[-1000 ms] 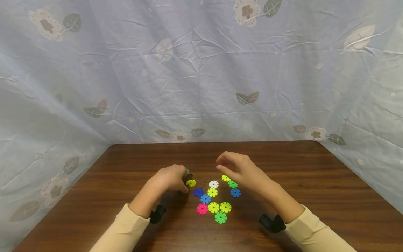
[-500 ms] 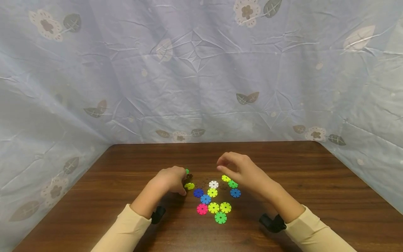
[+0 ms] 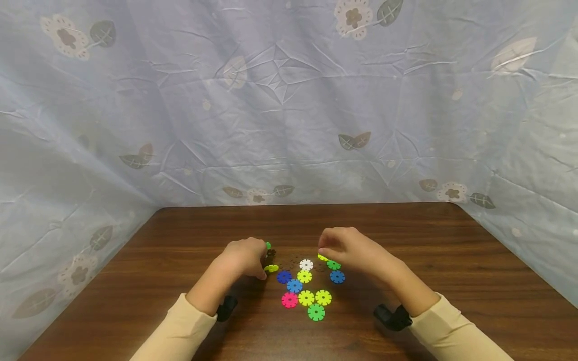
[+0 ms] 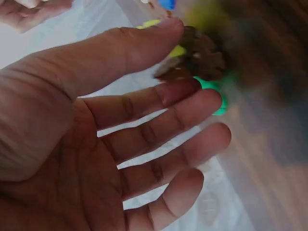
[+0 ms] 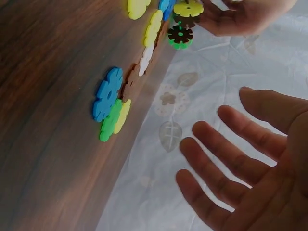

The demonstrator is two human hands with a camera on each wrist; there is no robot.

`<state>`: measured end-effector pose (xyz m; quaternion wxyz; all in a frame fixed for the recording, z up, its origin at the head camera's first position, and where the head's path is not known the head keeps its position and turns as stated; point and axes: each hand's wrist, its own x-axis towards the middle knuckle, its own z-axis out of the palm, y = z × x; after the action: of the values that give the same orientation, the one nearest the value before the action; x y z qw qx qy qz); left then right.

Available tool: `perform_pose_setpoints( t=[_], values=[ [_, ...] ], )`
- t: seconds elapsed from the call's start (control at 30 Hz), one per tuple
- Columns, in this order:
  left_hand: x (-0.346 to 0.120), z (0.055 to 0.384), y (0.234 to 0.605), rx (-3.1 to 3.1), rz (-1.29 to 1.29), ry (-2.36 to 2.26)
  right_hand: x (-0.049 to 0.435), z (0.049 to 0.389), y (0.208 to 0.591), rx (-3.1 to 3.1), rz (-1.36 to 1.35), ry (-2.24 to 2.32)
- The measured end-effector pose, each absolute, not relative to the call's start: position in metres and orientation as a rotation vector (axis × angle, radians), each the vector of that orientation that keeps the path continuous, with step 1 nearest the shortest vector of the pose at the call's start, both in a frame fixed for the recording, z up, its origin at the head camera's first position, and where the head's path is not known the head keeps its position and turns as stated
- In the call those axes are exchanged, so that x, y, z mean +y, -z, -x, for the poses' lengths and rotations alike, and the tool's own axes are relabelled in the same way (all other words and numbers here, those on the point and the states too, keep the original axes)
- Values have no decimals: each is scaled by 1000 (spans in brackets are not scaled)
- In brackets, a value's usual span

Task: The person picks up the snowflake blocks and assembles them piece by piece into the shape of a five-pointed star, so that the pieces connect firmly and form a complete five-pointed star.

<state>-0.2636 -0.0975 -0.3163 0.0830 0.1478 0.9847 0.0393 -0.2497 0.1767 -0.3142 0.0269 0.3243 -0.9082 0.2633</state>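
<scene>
My left hand (image 3: 244,256) pinches a small cluster of joined notched plastic discs, held above the table. A brown disc (image 4: 206,57) sits at the thumb and index fingertips, the other fingers extended. In the right wrist view, the cluster shows a yellow disc (image 5: 188,8) and a dark brown disc (image 5: 180,34) with a green disc (image 5: 182,45) at its end. My right hand (image 3: 354,248) hovers with spread fingers, holding nothing, near a green disc (image 3: 334,264), a yellow disc (image 3: 322,257) and a blue disc (image 3: 337,277).
Loose discs lie mid-table: white (image 3: 305,264), dark blue (image 3: 284,277), pink (image 3: 290,300), green (image 3: 316,312) and several yellow ones. Brown discs blend into the wooden table (image 3: 406,220). A patterned curtain (image 3: 289,125) surrounds the far edge and sides.
My right hand has shifted slightly right and lower, now overlapping the yellow disc there. The left hand has tilted its cluster, so the yellow disc appears flatter and a bit lower.
</scene>
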Motion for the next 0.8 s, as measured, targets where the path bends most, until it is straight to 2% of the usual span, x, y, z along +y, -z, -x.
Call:
perform_pose_setpoints(
  t=[0.43,0.8],
  values=[
    [-79,234,293,2976,-640,-179,179,249,319,-3102,-749,-681],
    [-66,227,308,2863,-726,-178,175,245,324,-3269,-633,-585]
  ],
)
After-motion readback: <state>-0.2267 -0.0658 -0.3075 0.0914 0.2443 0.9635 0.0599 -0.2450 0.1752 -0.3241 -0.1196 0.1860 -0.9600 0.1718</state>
